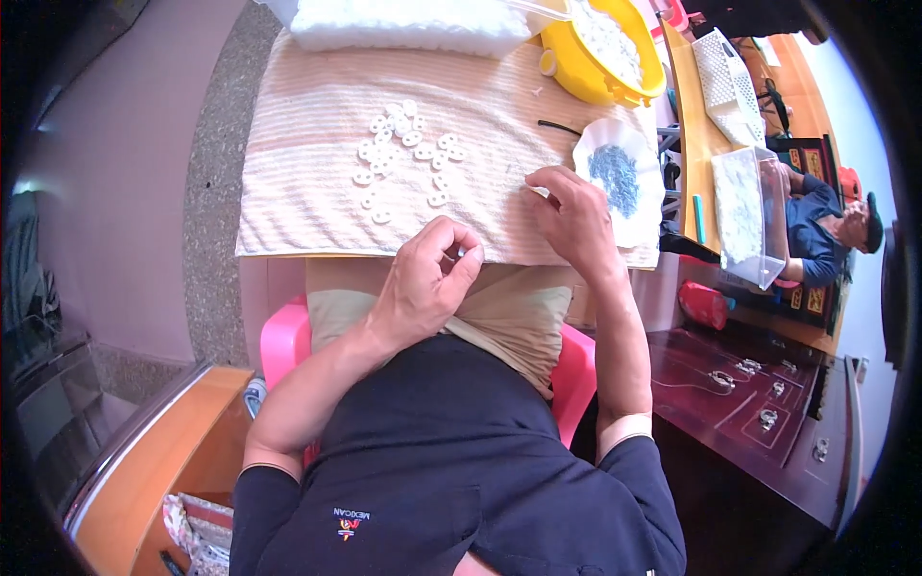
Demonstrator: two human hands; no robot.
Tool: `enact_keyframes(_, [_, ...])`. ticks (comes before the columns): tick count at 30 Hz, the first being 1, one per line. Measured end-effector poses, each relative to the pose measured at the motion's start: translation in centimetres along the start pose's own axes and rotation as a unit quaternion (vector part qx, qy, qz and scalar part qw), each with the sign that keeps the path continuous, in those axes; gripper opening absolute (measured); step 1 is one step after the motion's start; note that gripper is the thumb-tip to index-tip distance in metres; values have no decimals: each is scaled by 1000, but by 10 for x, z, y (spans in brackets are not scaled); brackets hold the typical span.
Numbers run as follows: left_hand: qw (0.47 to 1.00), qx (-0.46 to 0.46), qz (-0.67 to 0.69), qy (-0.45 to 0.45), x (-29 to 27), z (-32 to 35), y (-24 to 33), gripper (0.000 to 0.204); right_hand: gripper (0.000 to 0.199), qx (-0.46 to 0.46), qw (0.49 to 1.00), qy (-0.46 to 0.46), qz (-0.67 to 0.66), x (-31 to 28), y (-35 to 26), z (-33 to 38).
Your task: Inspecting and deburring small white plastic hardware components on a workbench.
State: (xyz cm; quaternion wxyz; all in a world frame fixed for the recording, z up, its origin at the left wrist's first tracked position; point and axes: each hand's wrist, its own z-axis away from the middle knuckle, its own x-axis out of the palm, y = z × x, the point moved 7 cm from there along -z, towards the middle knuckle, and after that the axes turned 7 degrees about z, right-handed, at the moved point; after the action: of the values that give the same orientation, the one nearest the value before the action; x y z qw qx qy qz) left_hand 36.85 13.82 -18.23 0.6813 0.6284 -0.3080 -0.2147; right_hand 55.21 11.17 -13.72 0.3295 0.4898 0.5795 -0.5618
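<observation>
This looks like a small home workshop where piecework is done by hand at a table. A striped cloth (317,192) covers the table as a work surface, with a scatter of small white plastic rings (403,154) at about 11 o'clock. A yellow bowl (586,72) at 1 o'clock holds more white pieces, and a white dish (600,144) just below it holds small metal parts (615,178). At 2 o'clock a clear plastic box (759,240) and a white basket (725,82) sit on an orange table (696,144), where another person (826,230) sits. A pink plastic chair (283,336) and dark carved wooden furniture (749,403) at 4 o'clock suggest a household room.
</observation>
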Motion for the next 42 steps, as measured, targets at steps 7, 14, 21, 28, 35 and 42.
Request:
enact_keyframes(7, [995,-67,68,-11,0,3,-10,14,22,49,939,-55,-336,4,-29,29])
enact_keyframes(14, [964,-140,225,-31,8,3,-19,16,18,-44,927,3,-372,15,-48,38])
enact_keyframes(21, [950,-159,267,-37,8,3,-20,17,13,9,906,-30,-422,25,-43,42])
enact_keyframes(28, [931,-181,314,-44,9,2,-20,19,12,-2,907,-40,-420,27,-42,39])
enact_keyframes(35, [931,-180,314,-42,9,2,-22,17,11,-29,919,-34,-393,23,-45,36])
enact_keyframes(42, [931,-179,315,-41,8,1,-21,20,10,34,884,-33,-465,27,-36,41])
